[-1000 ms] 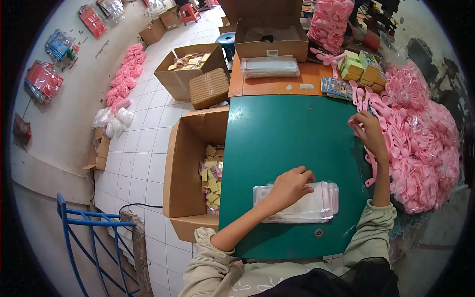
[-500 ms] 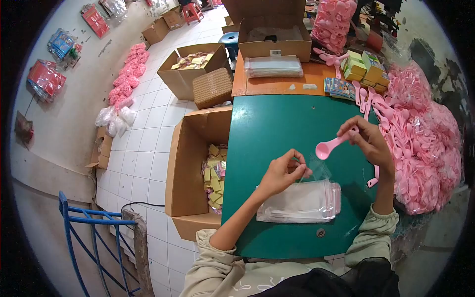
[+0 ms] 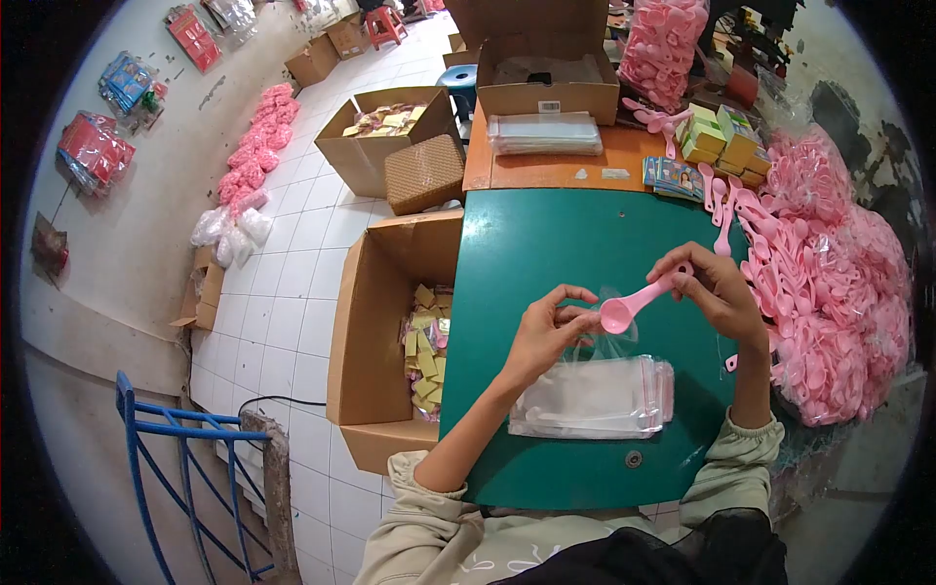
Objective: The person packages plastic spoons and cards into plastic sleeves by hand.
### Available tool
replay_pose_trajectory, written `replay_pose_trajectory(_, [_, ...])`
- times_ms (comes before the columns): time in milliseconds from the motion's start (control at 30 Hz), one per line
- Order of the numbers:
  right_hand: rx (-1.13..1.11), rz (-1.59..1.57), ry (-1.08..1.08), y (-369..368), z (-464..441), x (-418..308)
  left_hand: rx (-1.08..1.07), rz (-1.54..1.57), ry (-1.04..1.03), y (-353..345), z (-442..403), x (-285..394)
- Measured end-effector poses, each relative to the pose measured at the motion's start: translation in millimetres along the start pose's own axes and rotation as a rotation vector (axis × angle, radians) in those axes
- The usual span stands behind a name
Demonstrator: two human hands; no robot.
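Between the thumb and fingers of my right hand (image 3: pixel 717 292) is the handle of a pink measuring spoon (image 3: pixel 620 313), its bowl pointing left. My left hand (image 3: pixel 556 330) pinches a clear plastic bag (image 3: pixel 616 341), which hangs thin and see-through around the spoon's bowl. Whether the bowl is inside the bag or just in front of it, I cannot tell. Below both hands, a stack of clear plastic bags (image 3: pixel 590 398) lies flat on the green table (image 3: pixel 531 244).
Right of the table bulge bags of pink spoons (image 3: pixel 843 302), with loose ones spilling onto its edge. Small boxes (image 3: pixel 720 136) and picture cards (image 3: pixel 673 178) sit at the back right. An open carton (image 3: pixel 375 322) of yellow-labelled packets stands at the left.
My right hand has brought the spoon left and slightly down, so its bowl now meets the bag at my left fingers. The left hand has shifted only a little.
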State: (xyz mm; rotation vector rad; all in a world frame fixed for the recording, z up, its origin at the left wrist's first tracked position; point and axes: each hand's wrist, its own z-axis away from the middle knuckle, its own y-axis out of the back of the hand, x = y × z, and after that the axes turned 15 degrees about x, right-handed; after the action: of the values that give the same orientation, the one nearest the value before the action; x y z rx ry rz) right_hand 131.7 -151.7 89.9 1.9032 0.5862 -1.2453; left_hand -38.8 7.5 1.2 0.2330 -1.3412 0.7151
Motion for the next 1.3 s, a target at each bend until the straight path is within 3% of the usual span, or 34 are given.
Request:
replay_pose_trajectory(200, [0.105, -0.087, 0.064, -4, 1, -1, 0.033, -0.027, -0.006, 0, 2, 8])
replay_pose_trajectory(400, [-0.011, -0.041, 0.006, -7, 1, 0, -0.011, -0.048, -0.017, 1, 1, 10])
replay_pose_trajectory(600, [-0.116, 0.183, 0.280, -15, -1, 2, -0.104, -0.025, -0.165, -9, 4, 5])
replay_pose_trajectory(733, [0.030, 0.003, 0.024, -26, 3, -3, -0.135, -0.343, -0.227, 2, 0, 3])
replay_pose_trajectory(800, [0.195, -0.110, -0.089, -32, 5, -4, -0.150, -0.268, -0.170, 6, 0, 5])
replay_pose_trajectory(900, [0.212, -0.125, 0.001, -39, 7, 2, -0.106, -0.143, -0.222, 4, -2, 6])
replay_pose_trajectory(1000, [0.060, 0.097, 0.475, -46, -1, 1, -0.046, 0.028, -0.194, 2, 0, 15])
replay_pose_trajectory(1133, [0.140, -0.176, 0.450, -34, -46, 30, 0.032, 0.171, -0.201, 3, 10, 33])
replay_pose_trajectory(1200, [0.509, 0.266, 0.189, 11, -100, 103, 0.049, 0.150, -0.255, 10, 11, 33])
replay_pose_trajectory(1233, [0.665, 0.419, 0.159, 27, -115, 116, 0.056, 0.139, -0.287, 13, 10, 34])
replay_pose_trajectory(1300, [0.743, 0.985, -0.077, 80, -149, 196, 0.046, 0.116, -0.324, 20, 9, 33])
